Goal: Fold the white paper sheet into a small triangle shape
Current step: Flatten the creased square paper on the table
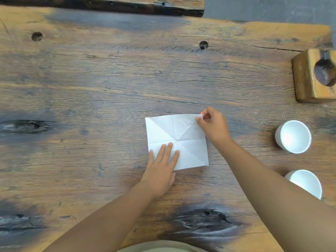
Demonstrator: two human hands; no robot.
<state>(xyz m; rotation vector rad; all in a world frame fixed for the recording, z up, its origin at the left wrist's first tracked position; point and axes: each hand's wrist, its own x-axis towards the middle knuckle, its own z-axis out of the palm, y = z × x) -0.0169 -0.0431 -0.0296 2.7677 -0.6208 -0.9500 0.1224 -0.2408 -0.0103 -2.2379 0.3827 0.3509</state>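
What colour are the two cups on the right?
White cups, clearest in the head view.

We note a weathered wooden table [112, 75], dark-stained and knotted; grey floor [272, 8] beyond its far edge.

A weathered wooden table [109, 84] carries a creased white paper sheet [189, 144], two white cups [293, 136] [307, 182] and a wooden block [307, 77] at its right edge.
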